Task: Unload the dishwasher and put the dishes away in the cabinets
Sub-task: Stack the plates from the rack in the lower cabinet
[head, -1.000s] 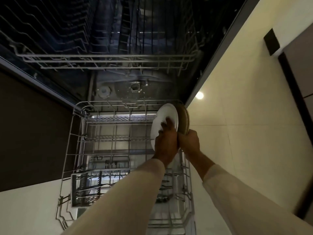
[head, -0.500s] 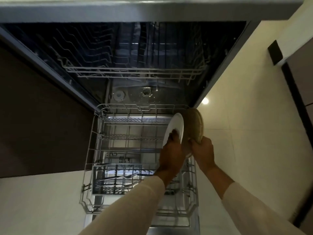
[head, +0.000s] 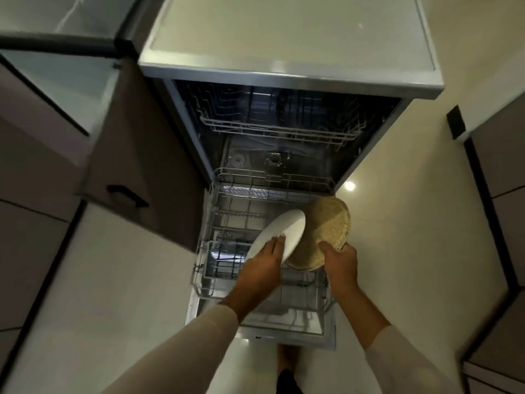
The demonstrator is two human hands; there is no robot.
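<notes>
A white plate [head: 287,233] is held tilted above the pulled-out lower rack [head: 207,251] of the open dishwasher [head: 284,78]; my left hand [head: 262,268] grips its near edge. Just to its right, a speckled tan plate [head: 326,226] is gripped at its lower rim by my right hand [head: 341,261]. The two plates overlap slightly, the white one in front. Under my hands the rack holds a cutlery basket [head: 224,257]. The upper rack [head: 278,132] sits pushed in and looks bare.
An open brown cabinet door [head: 136,177] with a black handle stands left of the dishwasher. Dark cabinets [head: 500,177] line the right side. Cream floor tiles [head: 397,251] lie on both sides of the dishwasher door. My foot [head: 288,362] is just behind that door.
Both hands have lifted the two plates up and away from the lower rack. My head has risen and pulled back, so the dishwasher's top and the left cabinet door now show.
</notes>
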